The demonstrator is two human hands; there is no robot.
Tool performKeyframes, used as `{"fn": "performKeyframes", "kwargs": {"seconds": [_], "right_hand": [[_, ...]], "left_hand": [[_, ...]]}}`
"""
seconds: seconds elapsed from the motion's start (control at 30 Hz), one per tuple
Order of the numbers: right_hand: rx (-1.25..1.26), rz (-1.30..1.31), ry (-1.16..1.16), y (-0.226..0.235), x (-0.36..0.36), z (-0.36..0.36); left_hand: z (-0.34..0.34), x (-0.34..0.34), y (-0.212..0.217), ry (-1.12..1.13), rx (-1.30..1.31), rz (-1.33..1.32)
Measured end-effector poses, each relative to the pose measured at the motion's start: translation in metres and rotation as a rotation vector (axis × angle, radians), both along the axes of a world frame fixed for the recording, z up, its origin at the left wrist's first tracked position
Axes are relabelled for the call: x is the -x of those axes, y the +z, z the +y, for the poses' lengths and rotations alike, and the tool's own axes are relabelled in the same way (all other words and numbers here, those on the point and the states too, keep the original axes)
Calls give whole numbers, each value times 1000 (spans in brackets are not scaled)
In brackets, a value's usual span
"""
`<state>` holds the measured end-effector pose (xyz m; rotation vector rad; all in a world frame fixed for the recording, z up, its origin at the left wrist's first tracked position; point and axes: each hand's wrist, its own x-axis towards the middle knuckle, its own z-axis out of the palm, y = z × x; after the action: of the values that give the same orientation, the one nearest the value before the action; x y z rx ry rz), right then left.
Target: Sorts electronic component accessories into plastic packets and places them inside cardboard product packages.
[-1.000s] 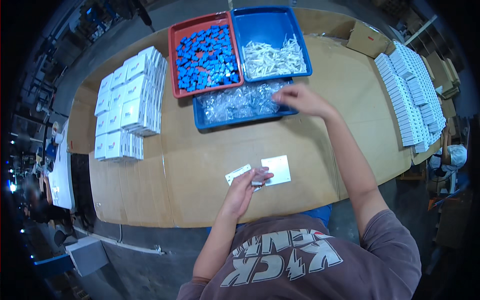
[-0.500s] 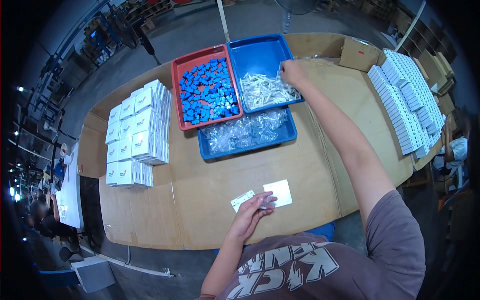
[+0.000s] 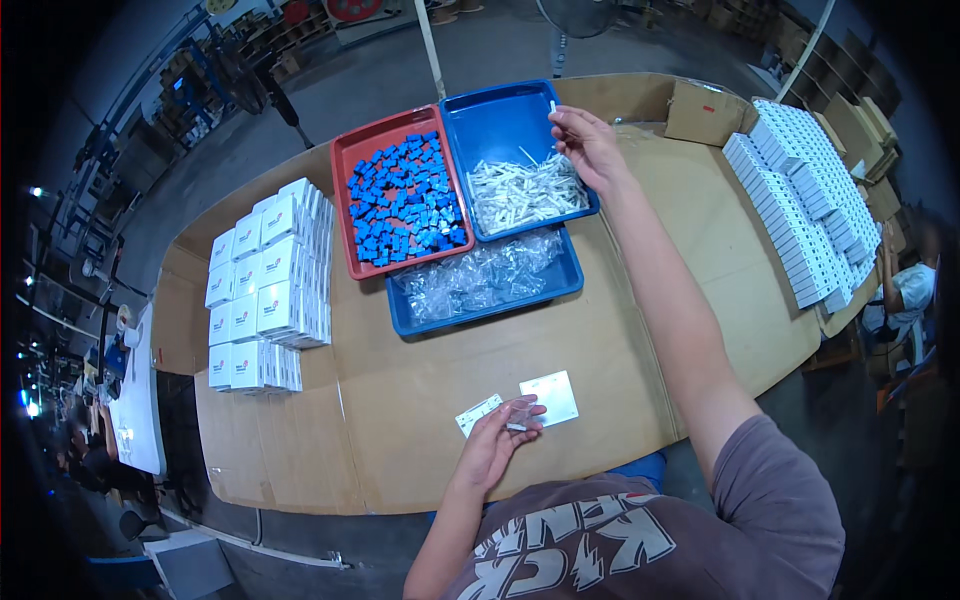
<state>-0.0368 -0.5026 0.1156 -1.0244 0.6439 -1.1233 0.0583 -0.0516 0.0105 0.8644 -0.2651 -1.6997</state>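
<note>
Above the right edge of the upper blue tray: a slim white stick-like piece (image 3: 553, 106), held nearly upright, its tip poking above the fingers

Right hand (image 3: 586, 143): fingertips pinched together on the white piece, the other fingers loosely curled, arm stretched far forward

White piece, handling: probably light, stiff and rather smooth, so a fingertip pinch around its middle should suit it

Left hand (image 3: 492, 440): half closed, palm turned up, low over the table near the body, thumb and fingers around a crinkled clear plastic bag (image 3: 522, 411); something whitish shows at the bag, too small to identify

Clear bag, handling: likely almost weightless, soft and slippery, easiest to hold by an edge or its mouth

Beside the left hand: a square white card-like piece (image 3: 553, 397) to the right, a narrower white one (image 3: 474, 414) to the left, partly hidden

Upper blue tray (image 3: 490, 118): a heap of slim white pieces (image 3: 525, 192) toward its near end

Lower blue tray (image 3: 490, 316): crumpled clear bags (image 3: 480, 277), just nearer the body

Red tray (image 3: 345, 160): scattered small blue blocky pieces (image 3: 405, 195), left of the upper blue tray

Cardboard-covered table (image 3: 400, 430): stacked white boxes (image 3: 275, 285) at left, rows of small white boxes (image 3: 810, 200) at far right
</note>
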Motion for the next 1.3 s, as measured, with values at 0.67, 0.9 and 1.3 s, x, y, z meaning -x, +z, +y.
{"fn": "performKeyframes", "kwargs": {"seconds": [0.67, 0.9, 1.3], "right_hand": [[-310, 202, 263, -108, 57, 255], [0, 316, 368, -87, 48, 295], [423, 694, 701, -42, 38, 294]], "left_hand": [[-8, -25, -6, 175, 13, 109], [-1, -19, -1, 149, -27, 64], [11, -16, 4, 113, -50, 44]]}}
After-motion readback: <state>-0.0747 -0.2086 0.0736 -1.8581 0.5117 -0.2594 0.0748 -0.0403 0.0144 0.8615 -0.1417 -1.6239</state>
